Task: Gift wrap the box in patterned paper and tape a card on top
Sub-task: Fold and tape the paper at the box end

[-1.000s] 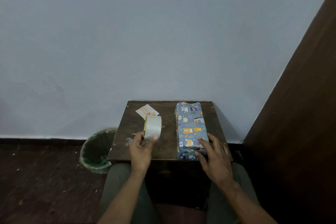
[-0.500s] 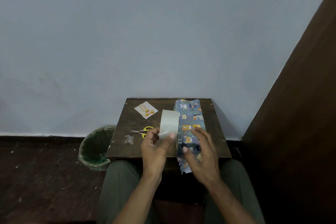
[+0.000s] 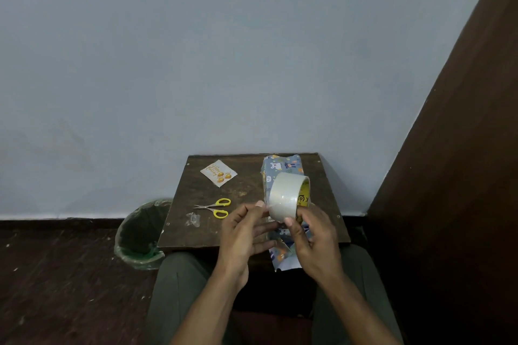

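I am watching the right hand (image 3: 314,235) gripping a wide roll of clear packing tape (image 3: 287,196) while the left hand (image 3: 242,232) is pinching at its edge, above the box wrapped in blue animal-print paper (image 3: 280,169) lying at 3 o'clock on the dark wooden desk (image 3: 244,190). The paper is looking light and easily torn, so I judge it is best held by the box's stiff edges.

Pale blue wall (image 3: 224,50), dark floor (image 3: 56,288), small wooden table (image 3: 246,190), green bin (image 3: 140,235), brown panel (image 3: 462,176) at right
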